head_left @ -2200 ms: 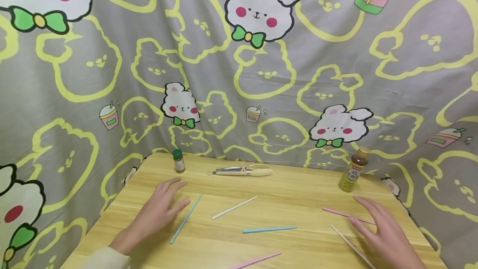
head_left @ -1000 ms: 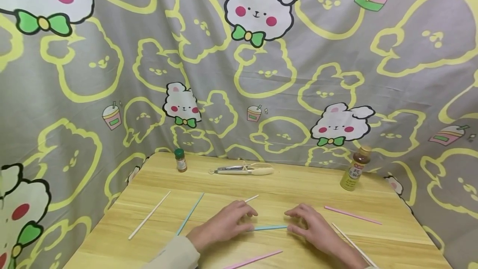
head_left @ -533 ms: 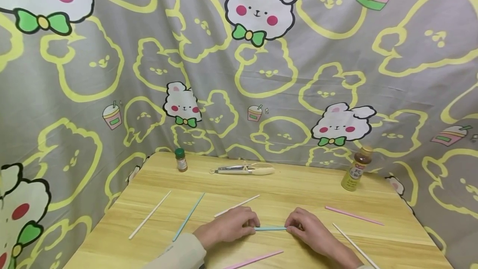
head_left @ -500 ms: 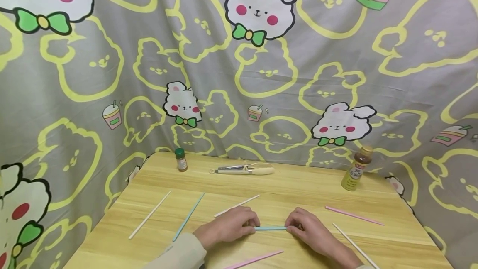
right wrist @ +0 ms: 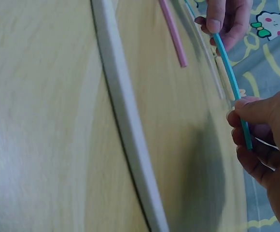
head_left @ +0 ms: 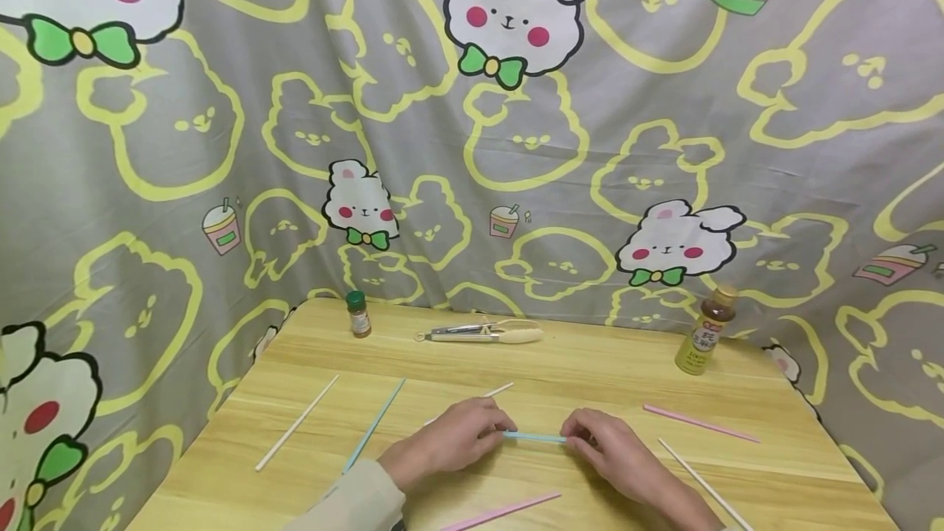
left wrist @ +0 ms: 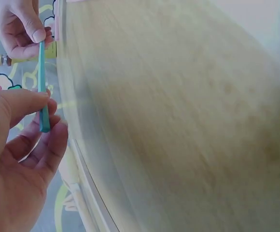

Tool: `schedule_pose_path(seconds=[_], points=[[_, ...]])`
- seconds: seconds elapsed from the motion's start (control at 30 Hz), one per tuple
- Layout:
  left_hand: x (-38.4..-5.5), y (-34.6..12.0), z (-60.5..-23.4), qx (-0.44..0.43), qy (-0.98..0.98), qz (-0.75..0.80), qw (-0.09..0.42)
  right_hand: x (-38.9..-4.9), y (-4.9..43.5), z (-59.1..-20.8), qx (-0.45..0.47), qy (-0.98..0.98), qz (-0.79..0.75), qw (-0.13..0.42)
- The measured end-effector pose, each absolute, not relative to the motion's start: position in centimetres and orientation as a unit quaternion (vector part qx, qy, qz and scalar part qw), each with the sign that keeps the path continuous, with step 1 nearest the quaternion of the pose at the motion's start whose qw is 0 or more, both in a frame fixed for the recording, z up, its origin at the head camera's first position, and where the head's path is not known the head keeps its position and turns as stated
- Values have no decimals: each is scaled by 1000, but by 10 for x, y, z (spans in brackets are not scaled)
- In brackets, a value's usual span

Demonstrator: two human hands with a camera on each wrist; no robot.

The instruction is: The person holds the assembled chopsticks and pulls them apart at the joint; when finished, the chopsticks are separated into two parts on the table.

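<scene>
A light blue chopstick point(head_left: 534, 437) runs crosswise between my two hands at mid-table, raised a little over the wood. My left hand point(head_left: 465, 433) pinches one end between thumb and fingers. Its squared tip point(left wrist: 45, 128) pokes out past my left fingertips in the left wrist view. At the opposite end my right hand point(head_left: 608, 449) pinches it too, and the right wrist view shows that end point(right wrist: 247, 141) sticking out beyond the thumb. A white chopstick point(head_left: 501, 389) lies partly hidden behind my left hand. Nearer the front edge is a pink chopstick point(head_left: 505, 512).
Another white chopstick point(head_left: 297, 423) and a second blue chopstick point(head_left: 374, 426) lie at left. On the right are a pink chopstick point(head_left: 701, 423) and a white one. Along the back stand a green-capped jar point(head_left: 358, 316), tongs point(head_left: 479, 334) and a sauce bottle point(head_left: 704, 334). Patterned cloth hangs behind.
Both hands came in to the middle blue chopstick, pinched its ends, and have lifted it slightly. Earlier, a white chopstick came into view at left as my left hand moved off.
</scene>
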State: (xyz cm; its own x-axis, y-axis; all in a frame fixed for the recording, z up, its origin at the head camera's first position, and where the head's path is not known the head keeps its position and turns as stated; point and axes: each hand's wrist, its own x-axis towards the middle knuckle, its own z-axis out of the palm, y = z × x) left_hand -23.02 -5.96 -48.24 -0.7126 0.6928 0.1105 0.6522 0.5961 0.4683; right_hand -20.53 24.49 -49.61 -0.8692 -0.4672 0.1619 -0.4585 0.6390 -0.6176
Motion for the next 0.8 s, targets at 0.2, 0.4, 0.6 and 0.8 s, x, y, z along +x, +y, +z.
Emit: schedule_pose_path(seconds=[0.2, 0.4, 0.6, 0.8], points=[[-228, -56, -482, 377, 890, 255, 15, -199, 240, -491, -261, 905, -332, -40], [-224, -52, -480, 382, 885, 267, -8, -192, 234, -490, -262, 900, -344, -56], [-221, -47, -483, 392, 881, 261, -39, -188, 228, -492, -262, 896, -354, -64], [-219, -45, -484, 403, 877, 253, -63, -186, 226, -493, -274, 888, -357, -93]])
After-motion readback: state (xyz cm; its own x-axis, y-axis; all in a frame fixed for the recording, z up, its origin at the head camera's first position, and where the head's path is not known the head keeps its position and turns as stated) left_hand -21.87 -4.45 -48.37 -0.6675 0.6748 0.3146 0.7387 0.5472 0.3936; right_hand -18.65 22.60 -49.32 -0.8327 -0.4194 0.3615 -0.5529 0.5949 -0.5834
